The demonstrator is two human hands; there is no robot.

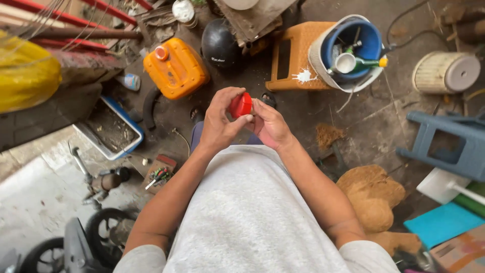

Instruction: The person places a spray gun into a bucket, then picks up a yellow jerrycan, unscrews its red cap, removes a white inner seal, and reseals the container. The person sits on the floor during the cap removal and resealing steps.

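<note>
Here the red cap (241, 104) sits, seemingly pinched, between both hands (246, 125).

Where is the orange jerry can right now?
In the head view, the orange jerry can lies on the floor, upper left of centre, beside the black helmet and beyond the left hand.

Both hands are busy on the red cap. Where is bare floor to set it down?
Left hand and right hand hold the red cap. Bare floor lies between the orange stool and grey stool, and at lower left beside the blue-rimmed tray. It is crowded around the orange jerrycan and black helmet.
</note>
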